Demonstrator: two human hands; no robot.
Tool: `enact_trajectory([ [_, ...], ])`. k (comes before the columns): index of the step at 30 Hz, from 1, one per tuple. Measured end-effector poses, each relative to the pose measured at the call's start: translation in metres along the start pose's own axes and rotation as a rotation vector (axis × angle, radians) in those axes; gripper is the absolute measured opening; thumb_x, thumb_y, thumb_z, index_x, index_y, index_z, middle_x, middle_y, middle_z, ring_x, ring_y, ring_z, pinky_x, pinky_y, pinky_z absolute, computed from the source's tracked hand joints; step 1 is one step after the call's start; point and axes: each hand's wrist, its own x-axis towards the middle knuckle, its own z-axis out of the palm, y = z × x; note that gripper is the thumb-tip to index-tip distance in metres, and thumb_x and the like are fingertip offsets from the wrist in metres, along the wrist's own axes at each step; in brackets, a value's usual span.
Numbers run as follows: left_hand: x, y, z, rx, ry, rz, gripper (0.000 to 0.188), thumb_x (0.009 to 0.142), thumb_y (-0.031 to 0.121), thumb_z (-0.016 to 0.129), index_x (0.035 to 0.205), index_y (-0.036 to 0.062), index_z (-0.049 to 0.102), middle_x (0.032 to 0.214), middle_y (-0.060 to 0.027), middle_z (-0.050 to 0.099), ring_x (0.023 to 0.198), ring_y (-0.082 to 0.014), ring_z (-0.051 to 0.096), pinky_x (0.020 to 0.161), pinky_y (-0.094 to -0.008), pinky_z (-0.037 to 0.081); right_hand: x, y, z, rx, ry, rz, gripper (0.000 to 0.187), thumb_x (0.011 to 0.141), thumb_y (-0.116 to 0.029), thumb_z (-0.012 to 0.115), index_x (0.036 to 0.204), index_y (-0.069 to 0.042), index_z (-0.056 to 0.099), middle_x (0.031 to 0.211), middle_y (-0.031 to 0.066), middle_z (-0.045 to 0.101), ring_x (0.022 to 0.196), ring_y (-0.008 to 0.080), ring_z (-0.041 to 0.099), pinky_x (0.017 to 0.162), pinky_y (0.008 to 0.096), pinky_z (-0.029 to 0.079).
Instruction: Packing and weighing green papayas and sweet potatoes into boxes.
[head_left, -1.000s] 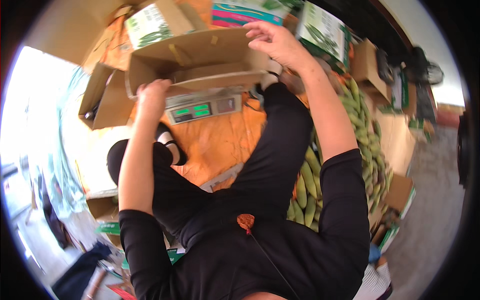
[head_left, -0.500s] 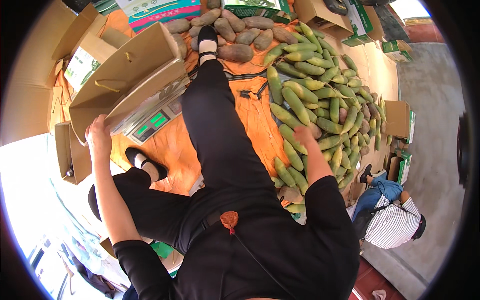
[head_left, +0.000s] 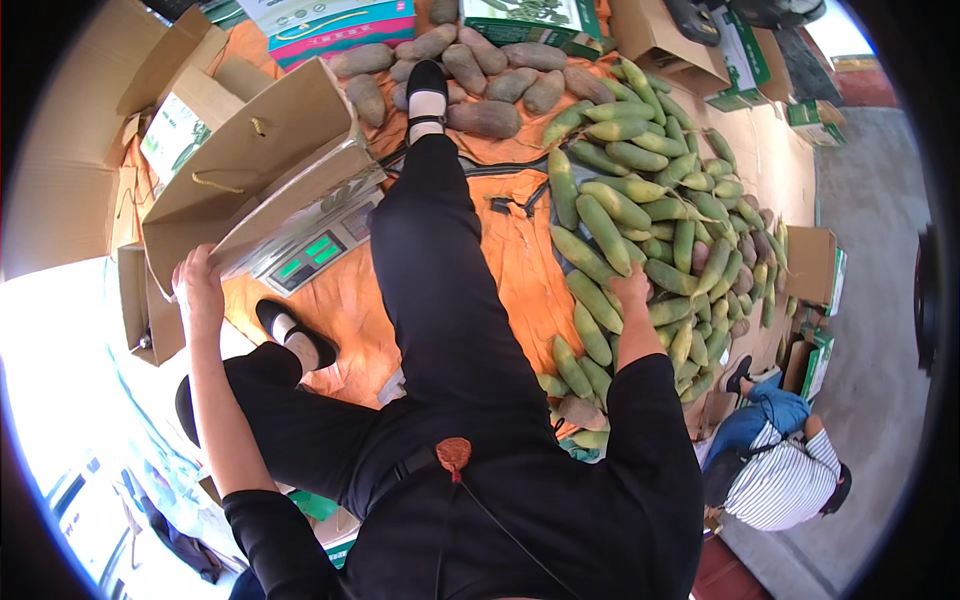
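Clasps the lower left edge of an open tan cardboard box with yellow cord handles (head_left: 290,110) in the left hand (head_left: 197,285), with fingers bent together over the board. Has the right hand (head_left: 632,285) far across at the near-left margin of a heap of long green radishes (head_left: 690,215), touching the lower end of one slender, yellowish-green radish (head_left: 603,225); cannot tell those close-set fingers as clamped or merely resting. Stands spread between the two, in loose black trousers (head_left: 450,270). Overhangs, with the box's near panel, a pale flat electronic scale with green lit digits (head_left: 310,262). Leaves only a narrow gap from the box's right end to the right shin, and hardly any on the left, beside a smaller open brown carton (head_left: 140,300). Offers more room along a strip of wrinkled orange sheeting (head_left: 512,255) between right leg and heap, interrupted by a short black strap (head_left: 515,206). Meets a tighter margin ahead, with the right black shoe (head_left: 428,90) among dull reddish-brown oblong roots (head_left: 485,120). Gives way, past the heap's right edge, to beige cardboard sheeting (head_left: 785,160), then smooth grey floor (head_left: 865,250), with a person in a striped shirt (head_left: 785,485) low on that side.
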Motion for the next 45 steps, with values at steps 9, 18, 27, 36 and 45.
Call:
enact_trajectory([
  [9, 0.009, 0.013, -0.001, -0.030, -0.016, 0.017, 0.026, 0.074, -0.002, 0.055, 0.099, 0.0046, 0.060, 0.094, -0.0137, 0.062, 0.097, -0.0325, 0.056, 0.096, -0.0430, 0.036, 0.045, 0.011, 0.010, 0.041, -0.109, -0.029, 0.100, 0.061, -0.028, 0.080, 0.143, -0.016, 0.024, 0.139, 0.0155, 0.039, 0.127, 0.0340, 0.039, 0.104, 0.0424, 0.035],
  [18, 0.004, 0.007, -0.003, -0.025, -0.010, 0.027, 0.017, 0.074, 0.001, 0.057, 0.090, 0.0062, 0.061, 0.087, -0.0109, 0.061, 0.093, -0.0294, 0.057, 0.092, -0.0425, 0.038, 0.014, -0.037, -0.006, -0.130, -0.028, 0.050, 0.073, 0.062, -0.033, 0.079, 0.124, -0.019, 0.043, 0.130, 0.0100, 0.045, 0.121, 0.0270, 0.044, 0.094, 0.0494, 0.042],
  [27, -0.005, 0.008, -0.004, 0.012, -0.026, 0.035, 0.012, 0.078, 0.005, 0.057, 0.088, 0.0081, 0.061, 0.087, -0.0091, 0.060, 0.093, -0.0275, 0.058, 0.090, -0.0422, 0.039, -0.007, -0.045, 0.004, -0.188, 0.017, -0.072, 0.060, 0.061, -0.023, 0.079, 0.114, -0.010, 0.053, 0.109, 0.0076, 0.057, 0.107, 0.0266, 0.053, 0.084, 0.0407, 0.046],
  [36, 0.000, -0.002, 0.002, -0.005, 0.053, 0.038, 0.017, 0.073, -0.003, 0.051, 0.084, 0.0072, 0.058, 0.082, -0.0093, 0.059, 0.090, -0.0276, 0.059, 0.089, -0.0425, 0.039, -0.038, -0.084, -0.032, 0.806, -0.559, 0.122, 0.052, 0.070, -0.021, 0.073, 0.115, -0.004, 0.054, 0.105, 0.0074, 0.060, 0.096, 0.0216, 0.056, 0.081, 0.0314, 0.042],
  [45, -0.002, -0.003, 0.001, 0.014, 0.050, 0.067, 0.014, 0.075, 0.000, 0.053, 0.085, 0.0079, 0.059, 0.081, -0.0094, 0.059, 0.087, -0.0282, 0.059, 0.085, -0.0426, 0.040, -0.126, -0.283, -0.175, 0.671, -0.590, -0.792, 0.046, 0.069, -0.008, 0.069, 0.112, 0.001, 0.055, 0.100, 0.0046, 0.061, 0.092, 0.0140, 0.057, 0.083, 0.0276, 0.044],
])
